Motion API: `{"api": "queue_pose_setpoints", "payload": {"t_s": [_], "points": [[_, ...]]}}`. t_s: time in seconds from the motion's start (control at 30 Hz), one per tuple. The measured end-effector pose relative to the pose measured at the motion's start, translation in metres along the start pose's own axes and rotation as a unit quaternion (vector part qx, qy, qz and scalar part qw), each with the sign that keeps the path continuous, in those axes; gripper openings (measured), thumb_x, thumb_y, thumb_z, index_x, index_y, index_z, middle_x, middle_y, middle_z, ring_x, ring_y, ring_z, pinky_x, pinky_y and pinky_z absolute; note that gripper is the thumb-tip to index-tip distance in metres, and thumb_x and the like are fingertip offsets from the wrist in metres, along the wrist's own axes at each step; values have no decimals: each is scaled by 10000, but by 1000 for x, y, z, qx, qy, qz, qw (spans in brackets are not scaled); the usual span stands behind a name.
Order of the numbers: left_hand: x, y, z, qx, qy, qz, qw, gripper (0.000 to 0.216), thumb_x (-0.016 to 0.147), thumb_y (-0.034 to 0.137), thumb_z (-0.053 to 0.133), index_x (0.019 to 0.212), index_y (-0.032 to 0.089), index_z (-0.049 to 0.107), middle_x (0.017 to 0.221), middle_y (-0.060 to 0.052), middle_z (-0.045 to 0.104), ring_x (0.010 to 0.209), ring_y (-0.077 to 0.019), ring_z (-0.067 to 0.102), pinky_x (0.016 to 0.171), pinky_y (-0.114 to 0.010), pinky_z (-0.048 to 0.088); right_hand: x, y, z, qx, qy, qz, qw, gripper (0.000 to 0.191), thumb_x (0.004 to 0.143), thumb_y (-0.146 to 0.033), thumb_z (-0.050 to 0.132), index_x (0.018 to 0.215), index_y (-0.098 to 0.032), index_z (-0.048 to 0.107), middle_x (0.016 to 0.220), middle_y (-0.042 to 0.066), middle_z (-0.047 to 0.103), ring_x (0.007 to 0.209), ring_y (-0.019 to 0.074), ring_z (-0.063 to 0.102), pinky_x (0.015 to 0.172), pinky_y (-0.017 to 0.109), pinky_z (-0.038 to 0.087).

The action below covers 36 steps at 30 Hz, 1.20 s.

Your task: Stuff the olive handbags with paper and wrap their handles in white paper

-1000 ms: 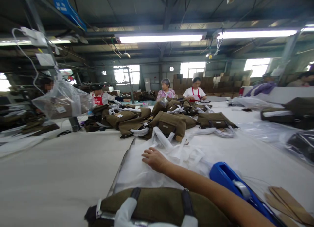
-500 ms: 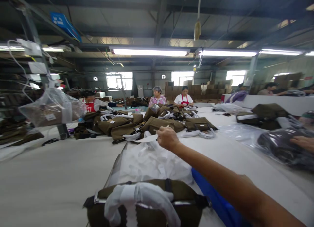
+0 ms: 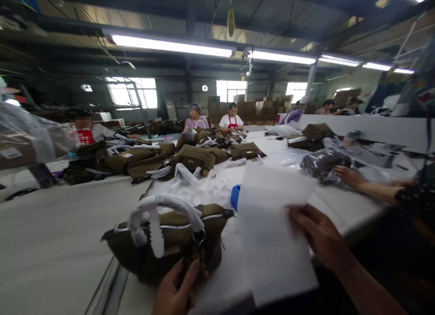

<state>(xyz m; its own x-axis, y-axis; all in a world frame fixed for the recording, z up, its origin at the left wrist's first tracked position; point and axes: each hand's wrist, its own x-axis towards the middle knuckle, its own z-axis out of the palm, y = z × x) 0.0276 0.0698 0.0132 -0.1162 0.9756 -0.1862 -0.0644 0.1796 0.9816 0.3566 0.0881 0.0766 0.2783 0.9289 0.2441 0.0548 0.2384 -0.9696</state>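
Observation:
My right hand [image 3: 317,233] grips the right edge of a white sheet [image 3: 273,233] and holds it up over the table's near edge. My left hand [image 3: 178,290] is low in the view, fingers pinched at the metal ring hanging from the front of an olive-green handbag [image 3: 170,242]. The bag stands upright on the white table [image 3: 61,233], its handle [image 3: 159,208] wrapped in white paper. A blue tape dispenser [image 3: 235,196] peeks out just behind the sheet.
A heap of white wrapping [image 3: 200,186] and several more olive bags [image 3: 193,156] lie farther back. A co-worker's hand [image 3: 346,175] on the right rests on a dark bag in plastic [image 3: 322,163]. Other people sit at the far end. A plastic-wrapped bag [image 3: 23,138] hangs at left.
My right hand has drawn back from the wrapping heap with a white sheet. My left hand has come into view at the bag's front. The view has swung right.

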Motion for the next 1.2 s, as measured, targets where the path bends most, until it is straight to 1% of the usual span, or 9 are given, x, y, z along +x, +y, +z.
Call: {"api": "queue_pose_setpoints", "payload": {"t_s": [0.1,0.2,0.27,0.53,0.73,0.87,0.93,1.07,1.2], "points": [[-8,10,4,-2,-10,3,1000,675,616,735,789,880,123,682,658,-61,713,367,-31,409,371,-132,225,-54,33,-10,-55,-129,95,985,393,873,-532,687,1056,-192,758,1037,85,743,1006,277,665,866,322,536],[-17,21,4,40,-38,1,998,649,698,752,714,839,119,684,497,-1,603,331,-26,348,349,-129,196,-89,60,3,-85,-237,118,961,420,940,-539,584,1100,-191,757,1048,85,740,997,289,660,872,354,511],[-23,27,3,63,-53,-2,997,660,731,767,667,840,117,692,461,12,571,313,-25,333,338,-132,220,-101,72,17,-81,-266,113,954,420,956,-525,560,1117,-187,750,1049,83,737,980,282,657,855,346,499],[-36,29,4,58,-70,3,996,634,772,727,667,936,115,694,626,-55,689,434,-114,576,367,-170,427,-105,82,86,-54,-233,84,967,404,925,-511,586,830,-141,716,772,53,680,745,204,601,653,269,452],[-32,13,3,61,-45,12,997,598,771,689,700,983,130,682,723,-61,726,401,-116,568,393,-226,514,-91,66,132,154,-279,149,936,498,883,-592,649,1053,-130,727,958,91,734,866,233,663,754,303,508],[-25,-3,0,49,-50,36,997,589,774,709,677,884,130,681,840,-109,738,499,-163,646,356,-224,498,-77,59,146,140,-275,183,933,546,857,-658,649,813,-115,689,742,43,661,643,134,554,593,231,417],[-26,-5,1,48,-57,33,997,593,787,715,657,869,129,685,777,-93,724,477,-158,635,344,-211,475,-72,57,150,139,-298,193,924,553,831,-662,676,735,-119,631,679,22,603,596,108,497,549,216,368],[-28,-1,1,63,-65,12,996,616,794,737,631,832,124,679,576,-39,657,363,-115,547,356,-193,427,-70,56,159,218,-313,224,897,540,851,-662,649,736,-140,571,624,-2,535,524,108,492,498,221,359],[-24,-6,3,68,-60,7,996,637,761,762,641,812,128,679,719,-90,726,420,-138,587,384,-224,447,-77,51,168,275,-310,234,880,554,896,-686,567,732,-157,537,588,-22,489,442,110,486,437,231,362]]}}
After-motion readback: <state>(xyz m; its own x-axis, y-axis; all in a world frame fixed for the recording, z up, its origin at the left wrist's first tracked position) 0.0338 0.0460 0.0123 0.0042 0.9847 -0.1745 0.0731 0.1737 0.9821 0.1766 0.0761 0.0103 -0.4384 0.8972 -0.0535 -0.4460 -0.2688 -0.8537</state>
